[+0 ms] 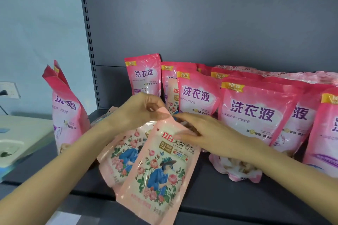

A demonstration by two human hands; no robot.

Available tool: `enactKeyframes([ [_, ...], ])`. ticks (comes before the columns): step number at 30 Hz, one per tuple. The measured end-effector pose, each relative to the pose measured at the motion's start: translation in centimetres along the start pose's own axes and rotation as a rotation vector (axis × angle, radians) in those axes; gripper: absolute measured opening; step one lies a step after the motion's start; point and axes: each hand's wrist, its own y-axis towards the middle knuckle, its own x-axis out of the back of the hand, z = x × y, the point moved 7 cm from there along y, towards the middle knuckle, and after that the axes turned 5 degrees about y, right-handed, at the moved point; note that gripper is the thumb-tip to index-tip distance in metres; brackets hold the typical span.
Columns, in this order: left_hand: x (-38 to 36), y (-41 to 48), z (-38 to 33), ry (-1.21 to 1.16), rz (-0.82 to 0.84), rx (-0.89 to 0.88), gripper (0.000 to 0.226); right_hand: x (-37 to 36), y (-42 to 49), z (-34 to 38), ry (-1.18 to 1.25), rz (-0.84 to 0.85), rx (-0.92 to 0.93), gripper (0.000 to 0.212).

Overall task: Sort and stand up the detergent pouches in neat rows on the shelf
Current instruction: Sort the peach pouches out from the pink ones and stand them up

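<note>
My left hand (140, 110) pinched the top corner of the floral pouch (159, 173) — tilted at six o'clock, on the front edge of the shelf (228, 193) — while my right hand (210, 135) lay straight-fingered across its upper part. Other pink pouches (250, 115) stood at two o'clock.

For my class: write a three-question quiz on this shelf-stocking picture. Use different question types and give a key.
1. True or false: the left hand pinches the top corner of the floral pouch.
2. Directly behind that pouch is: A) a second floral pouch; B) a bottle; C) a cardboard box.
3. Fill in: the fingers of the right hand lie on the floral pouch's ____ part (upper or lower).

Key: 1 true; 2 A; 3 upper.
</note>
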Motion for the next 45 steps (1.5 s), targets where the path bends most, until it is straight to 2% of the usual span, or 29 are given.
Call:
enactKeyframes([
  [3, 1.7, -0.5, -1.2, -0.022, -0.083, -0.019, 0.002, 0.7, 0.0, 0.1, 0.075, -0.036, -0.045, 0.058],
  [8, 3.5, -1.1, -2.9, -0.089, -0.201, -0.071, 0.006, 3.2, -0.2, 1.0, 0.256, -0.173, -0.043, 0.024],
  [10, 3.8, -1.4, -3.3, -0.12, -0.242, -0.08, 0.004, 4.0, -0.3, 1.1, 0.321, -0.207, -0.061, 0.017],
  [13, 4.2, -1.9, -3.4, -0.189, -0.336, -0.088, 0.013, 5.0, -0.5, 0.9, 0.367, -0.253, -0.086, 0.018],
  [16, 4.3, -2.2, -2.8, -0.233, -0.406, -0.078, 0.008, 5.7, -0.7, 0.2, 0.364, -0.287, -0.118, 0.017],
  [26, 3.9, -3.5, 1.7, -0.558, -0.456, 0.118, 0.01, 6.9, -1.2, 0.2, 0.294, -0.371, -0.133, 0.013],
  [33, 3.7, -5.7, 3.4, -0.604, -0.573, 0.128, 0.005, 7.5, -2.8, -1.0, 0.341, -0.489, -0.17, 0.016],
  [35, 2.9, -6.1, 3.5, -0.589, -0.543, 0.133, 0.008, 7.1, -3.2, -1.1, 0.407, -0.53, -0.18, 0.017],
  [40, 0.8, -7.9, 5.1, -0.555, -0.52, 0.159, 0.021, 3.7, -4.7, -2.1, 0.791, -0.557, -0.246, 0.024],
  [45, -0.5, -9.6, 6.8, -0.528, -0.48, 0.17, 0.024, -0.7, -6.5, -2.9, 0.947, -0.544, -0.338, 0.029],
])
